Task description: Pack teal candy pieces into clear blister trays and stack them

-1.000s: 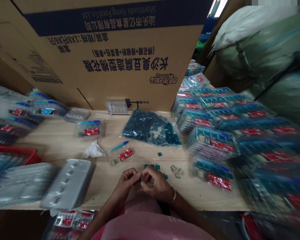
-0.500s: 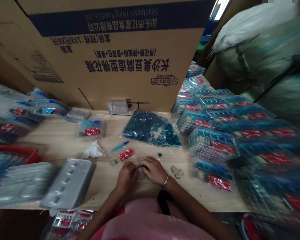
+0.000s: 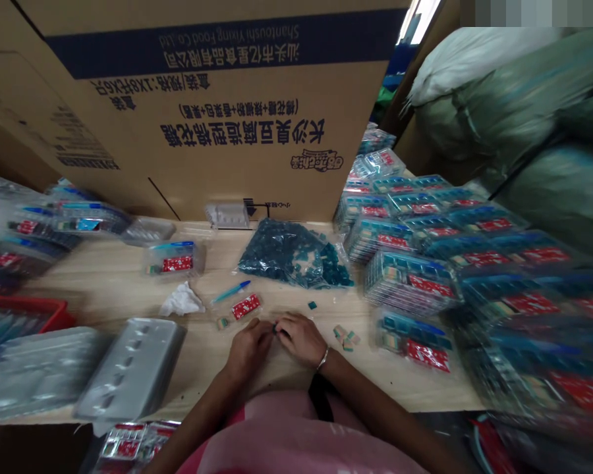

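My left hand (image 3: 247, 345) and my right hand (image 3: 300, 337) rest together on the wooden table (image 3: 118, 283), fingers curled and pinched around small teal tiles (image 3: 277, 327) between the fingertips. A red card (image 3: 246, 307) and a blue pen (image 3: 231, 291) lie just beyond the hands. A few loose tiles (image 3: 344, 337) sit right of my right hand. A clear bag of teal tiles (image 3: 292, 253) lies further back.
Stacks of filled clear packs (image 3: 415, 263) crowd the right side. Empty grey plastic trays (image 3: 128, 368) lie at the left by a red bin (image 3: 29, 306). A large cardboard box (image 3: 217, 105) walls the back. A white tissue (image 3: 182, 301) lies left of centre.
Both hands have moved forward from near my body down onto the table, still pinched together on the small tiles.
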### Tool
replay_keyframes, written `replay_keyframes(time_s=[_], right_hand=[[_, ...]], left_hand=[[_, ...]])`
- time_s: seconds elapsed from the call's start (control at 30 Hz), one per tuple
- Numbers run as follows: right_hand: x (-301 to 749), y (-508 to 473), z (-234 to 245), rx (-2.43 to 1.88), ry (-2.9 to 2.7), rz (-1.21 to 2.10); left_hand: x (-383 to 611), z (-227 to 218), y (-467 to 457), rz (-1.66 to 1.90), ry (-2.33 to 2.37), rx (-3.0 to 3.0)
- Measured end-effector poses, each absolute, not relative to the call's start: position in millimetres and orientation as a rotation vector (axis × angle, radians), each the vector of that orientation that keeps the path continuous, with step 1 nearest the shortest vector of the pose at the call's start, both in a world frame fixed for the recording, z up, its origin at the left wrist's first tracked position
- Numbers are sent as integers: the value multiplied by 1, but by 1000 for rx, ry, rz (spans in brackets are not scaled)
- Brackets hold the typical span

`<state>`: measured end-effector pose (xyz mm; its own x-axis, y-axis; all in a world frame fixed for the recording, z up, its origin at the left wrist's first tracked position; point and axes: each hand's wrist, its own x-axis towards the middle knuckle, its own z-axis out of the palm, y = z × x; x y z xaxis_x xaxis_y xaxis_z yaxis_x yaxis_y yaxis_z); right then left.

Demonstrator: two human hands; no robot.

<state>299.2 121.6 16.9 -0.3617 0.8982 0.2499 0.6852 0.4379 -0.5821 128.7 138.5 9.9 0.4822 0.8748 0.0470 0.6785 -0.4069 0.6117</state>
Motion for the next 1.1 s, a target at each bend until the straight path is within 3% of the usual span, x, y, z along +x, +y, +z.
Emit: replay_keyframes(time_s=[0.2, 0.47, 0.73, 0.9, 1.1], right_hand=[[360, 86, 48, -1508, -1769, 517], [365, 47, 28, -1800, -2005, 544], [350, 55, 44, -1404, -1458, 1159], [327, 58, 44, -1317, -1494, 1219], [309, 62, 36, -1168, -1498, 1286]], left_hand=[[130, 7, 138, 628, 1235, 2417], [148, 11, 138, 416, 1361, 2326], [163, 27, 113, 701, 912, 1463], [163, 35, 105, 621, 861, 792], [137, 40, 100, 552, 846, 568]])
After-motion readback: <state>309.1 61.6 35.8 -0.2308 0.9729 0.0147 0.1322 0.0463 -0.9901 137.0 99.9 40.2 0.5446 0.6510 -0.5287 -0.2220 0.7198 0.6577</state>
